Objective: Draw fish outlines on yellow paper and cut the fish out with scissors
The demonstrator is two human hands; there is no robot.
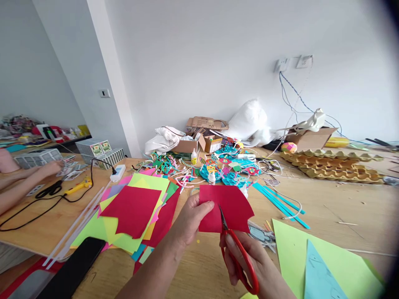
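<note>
My left hand pinches the left edge of a red paper sheet, holding it up over the wooden table. My right hand grips red-handled scissors, fingers through the loops. The blades point up and bite into the sheet's lower edge near its middle. Just left of my hands lies a pile of coloured paper sheets with a red one on top.
A black phone lies at the near left edge. Light green and blue sheets lie at the right. Paper scraps, glue bottles and boxes crowd the middle; egg trays at far right. Another person's arms rest at the left by black scissors.
</note>
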